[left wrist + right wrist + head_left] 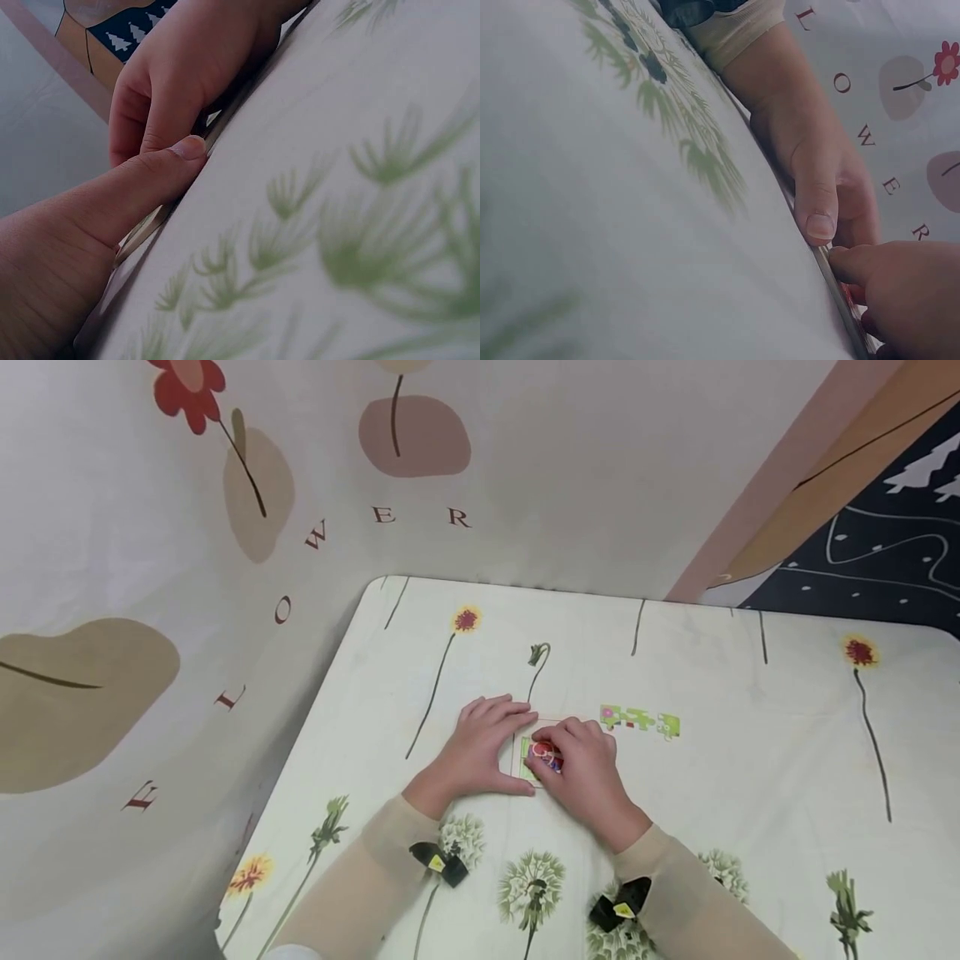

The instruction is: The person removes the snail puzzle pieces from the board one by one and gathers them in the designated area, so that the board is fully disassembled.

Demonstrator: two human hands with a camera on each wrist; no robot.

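A small flat jigsaw board lies on the flowered cloth, partly hidden under both hands. My left hand spreads around its left side, fingers straight along the far edge and thumb along the near edge. Over the board, my right hand pinches a red and blue jigsaw piece between thumb and curled fingers. Close up in the right wrist view, the left thumb rests at the edge of the board, just beside the right hand.
Several loose green jigsaw pieces lie in a row beyond the right hand. The table's cloth has printed flowers and dandelions. A printed fabric wall rises behind and to the left.
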